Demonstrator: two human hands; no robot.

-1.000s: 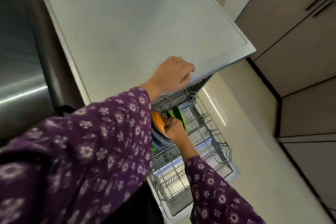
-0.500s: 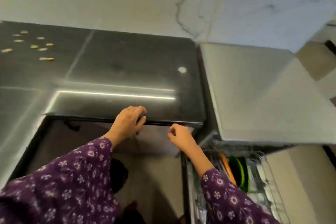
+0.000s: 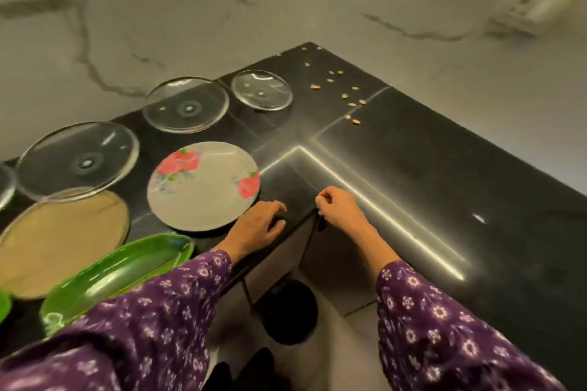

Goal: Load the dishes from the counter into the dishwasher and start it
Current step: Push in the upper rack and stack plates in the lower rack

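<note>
A white plate with red flowers (image 3: 203, 184) lies flat on the black counter (image 3: 413, 168). My left hand (image 3: 257, 227) rests on the counter's front edge just right of that plate, fingers relaxed, holding nothing. My right hand (image 3: 338, 209) hovers at the counter's inner corner with its fingers curled and empty. A long green leaf-shaped tray (image 3: 117, 270) and a round tan plate (image 3: 60, 241) lie to the left. Behind them sit three glass lids, the large lid (image 3: 77, 160), the middle lid (image 3: 185, 104) and the small lid (image 3: 261, 94). The dishwasher is out of view.
Small yellow crumbs (image 3: 333, 82) are scattered at the counter's back corner. A marbled wall with a socket (image 3: 533, 6) rises behind. A dark round bin (image 3: 287, 311) stands on the floor below the counter's inner corner, between my arms.
My view has swung left from the dishwasher to the counter with the dishes. Both hands left the rack and now sit at the counter edge, empty.
</note>
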